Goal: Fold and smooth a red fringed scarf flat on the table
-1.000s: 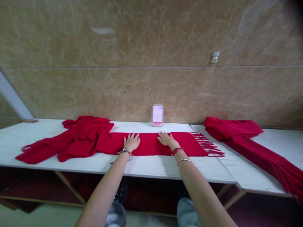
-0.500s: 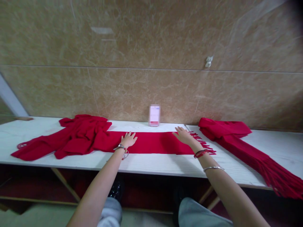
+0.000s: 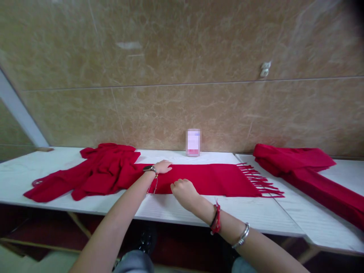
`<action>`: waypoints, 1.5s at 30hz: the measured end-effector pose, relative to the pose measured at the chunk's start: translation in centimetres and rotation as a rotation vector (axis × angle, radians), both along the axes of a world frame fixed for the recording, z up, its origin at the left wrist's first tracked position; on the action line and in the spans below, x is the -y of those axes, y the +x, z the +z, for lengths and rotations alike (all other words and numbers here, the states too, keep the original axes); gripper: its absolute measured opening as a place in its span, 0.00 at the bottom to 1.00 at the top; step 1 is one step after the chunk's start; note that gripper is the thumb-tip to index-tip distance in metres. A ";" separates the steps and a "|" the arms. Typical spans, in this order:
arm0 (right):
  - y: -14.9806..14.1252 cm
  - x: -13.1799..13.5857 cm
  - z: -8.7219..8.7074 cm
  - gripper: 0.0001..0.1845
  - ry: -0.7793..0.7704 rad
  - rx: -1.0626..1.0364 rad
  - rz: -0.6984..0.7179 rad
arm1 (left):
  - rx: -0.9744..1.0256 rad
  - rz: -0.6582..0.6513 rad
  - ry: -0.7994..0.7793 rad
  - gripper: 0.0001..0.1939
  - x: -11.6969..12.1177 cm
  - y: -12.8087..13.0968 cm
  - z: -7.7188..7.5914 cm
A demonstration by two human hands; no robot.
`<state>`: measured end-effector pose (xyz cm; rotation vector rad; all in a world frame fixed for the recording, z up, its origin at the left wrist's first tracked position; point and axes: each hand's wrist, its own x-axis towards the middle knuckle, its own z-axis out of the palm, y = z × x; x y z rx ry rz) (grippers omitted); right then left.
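Observation:
A red fringed scarf (image 3: 210, 178) lies flat along the white tabletop, its fringe spread at the right end. Near its far edge, my left hand (image 3: 163, 167) rests on the cloth with fingers stretched out, a watch and beaded bracelet at the wrist. My right hand (image 3: 184, 191) is over the scarf's near edge, its fingers curled closed; whatever they hold, if anything, is hidden. Left of my hands, the flat cloth runs into a crumpled heap of red fabric (image 3: 106, 170). Whether the heap is one scarf or more, I cannot tell.
Another red scarf (image 3: 301, 167) lies loosely folded on the right of the white table (image 3: 273, 218). A phone-like upright object (image 3: 193, 142), blurred out, leans at the tiled wall (image 3: 176, 106). Open shelving (image 3: 42, 231) sits below the tabletop.
My right hand has moved left from near the fringe to the scarf's middle, and its spread fingers have curled closed. My left hand stays on the cloth, now nearer its far edge.

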<state>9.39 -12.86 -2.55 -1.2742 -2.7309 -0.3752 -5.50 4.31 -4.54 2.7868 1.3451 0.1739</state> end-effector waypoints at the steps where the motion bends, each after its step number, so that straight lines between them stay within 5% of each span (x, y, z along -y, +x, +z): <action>1: -0.2 -0.1 0.1 0.11 -0.016 0.013 -0.012 | -0.012 0.004 -0.003 0.15 -0.2 0.2 0.0; 7: -1.3 -0.1 -0.2 0.11 -0.015 -0.023 -0.056 | -0.002 0.007 -0.078 0.19 -1.0 0.6 1.0; 11: -1.3 -0.3 -0.6 0.13 0.022 -0.040 -0.084 | 0.074 0.029 -0.185 0.11 -1.6 0.4 1.3; 24: -0.3 -1.1 -1.4 0.10 0.150 -0.111 -0.070 | 0.376 0.090 -0.304 0.07 -2.6 -0.2 0.4; 31: -0.2 -1.0 -1.5 0.09 0.148 -0.056 -0.017 | 0.558 0.189 -0.336 0.13 -2.9 -0.1 -0.1; 39: 1.3 -0.7 -1.4 0.09 0.286 -0.115 0.059 | 0.751 0.217 -0.349 0.14 -1.5 0.6 2.2; 45: 4.4 -0.1 0.8 0.12 0.307 -0.234 -0.069 | 0.850 0.173 -0.326 0.15 -0.9 3.3 5.4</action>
